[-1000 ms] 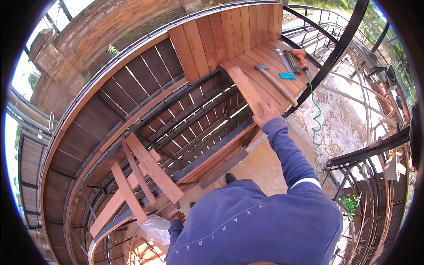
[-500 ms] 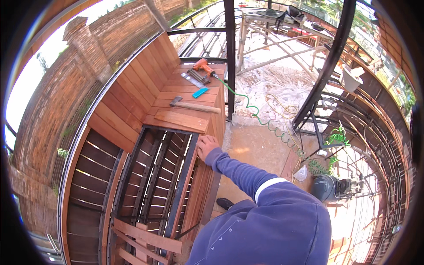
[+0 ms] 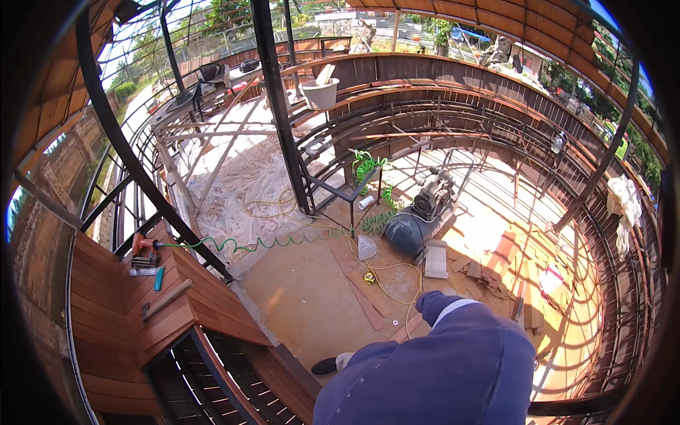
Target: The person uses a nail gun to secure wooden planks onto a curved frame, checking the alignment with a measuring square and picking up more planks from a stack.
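Observation:
Neither of my hands shows. My right arm (image 3: 453,322), in a dark blue sleeve with a white band, is bent over the floor, and its hand is hidden. To the left stands a bench partly covered with reddish wooden planks (image 3: 205,280). On it lie an orange nail gun (image 3: 144,248) with a green coiled hose (image 3: 248,248), a teal flat piece (image 3: 159,278) and a hammer (image 3: 166,299) with a wooden handle. Nearer me the bench's dark metal frame (image 3: 219,375) is uncovered.
A dark air compressor (image 3: 414,227) stands ahead on the floor. Loose wooden boards (image 3: 506,258) are piled to its right, near a yellow hose (image 3: 397,266). Black posts (image 3: 280,106) rise from the floor; a white bucket (image 3: 320,93) sits by the curved bench frame. My shoe (image 3: 326,366) is below.
The view has swung to the right, away from the bench. My right hand, earlier resting on the bench frame's edge, has left it and gone out of sight.

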Demonstrator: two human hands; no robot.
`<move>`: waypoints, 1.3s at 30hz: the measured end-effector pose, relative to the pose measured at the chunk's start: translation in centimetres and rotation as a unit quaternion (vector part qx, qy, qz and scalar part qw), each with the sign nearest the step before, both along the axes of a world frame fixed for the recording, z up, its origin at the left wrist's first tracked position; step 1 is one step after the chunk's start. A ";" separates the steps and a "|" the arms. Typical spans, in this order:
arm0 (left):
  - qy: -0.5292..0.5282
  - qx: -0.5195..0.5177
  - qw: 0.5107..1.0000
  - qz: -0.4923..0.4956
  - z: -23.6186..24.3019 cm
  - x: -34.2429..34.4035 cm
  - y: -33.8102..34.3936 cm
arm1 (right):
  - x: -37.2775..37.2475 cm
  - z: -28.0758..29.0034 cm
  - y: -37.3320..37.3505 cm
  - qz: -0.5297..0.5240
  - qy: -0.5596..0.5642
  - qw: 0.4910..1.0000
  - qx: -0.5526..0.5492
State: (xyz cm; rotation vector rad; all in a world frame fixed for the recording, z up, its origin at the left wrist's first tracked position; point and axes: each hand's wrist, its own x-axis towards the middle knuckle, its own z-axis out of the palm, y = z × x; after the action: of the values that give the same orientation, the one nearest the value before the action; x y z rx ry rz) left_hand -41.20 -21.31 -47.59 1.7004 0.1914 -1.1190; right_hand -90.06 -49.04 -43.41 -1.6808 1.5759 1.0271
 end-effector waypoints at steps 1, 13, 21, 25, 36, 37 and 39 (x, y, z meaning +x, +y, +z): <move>-0.001 0.002 1.000 -0.014 -0.1 -0.3 -0.7 | -1.8 0.1 0.9 -0.035 -0.001 0.999 -0.005; 0.011 -0.013 0.993 0.115 -2.6 -6.9 12.7 | 13.0 -3.6 1.4 0.249 -0.130 0.959 0.042; 0.076 0.015 0.901 0.427 -4.8 -28.8 27.4 | 34.1 7.9 4.4 0.372 -0.276 0.878 0.124; 0.109 0.037 0.732 0.671 -0.3 -34.2 28.1 | 40.5 16.1 14.9 0.447 -0.425 0.715 0.329; -0.089 -0.219 0.538 0.809 17.2 -32.5 30.8 | 46.3 17.8 36.3 0.585 -0.557 0.545 0.225; -0.092 -0.210 0.556 0.799 17.7 -31.5 30.7 | 46.6 17.3 37.1 0.574 -0.538 0.576 0.219; -0.138 -0.176 0.587 0.778 17.6 -30.3 30.2 | 47.1 16.4 38.2 0.594 -0.505 0.587 0.219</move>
State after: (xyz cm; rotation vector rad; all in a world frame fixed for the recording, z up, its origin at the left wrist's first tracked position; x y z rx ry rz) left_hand -71.49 8.84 -30.01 0.6998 0.9523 0.4602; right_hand -42.98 -10.80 -27.00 -2.1760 -0.6762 0.5561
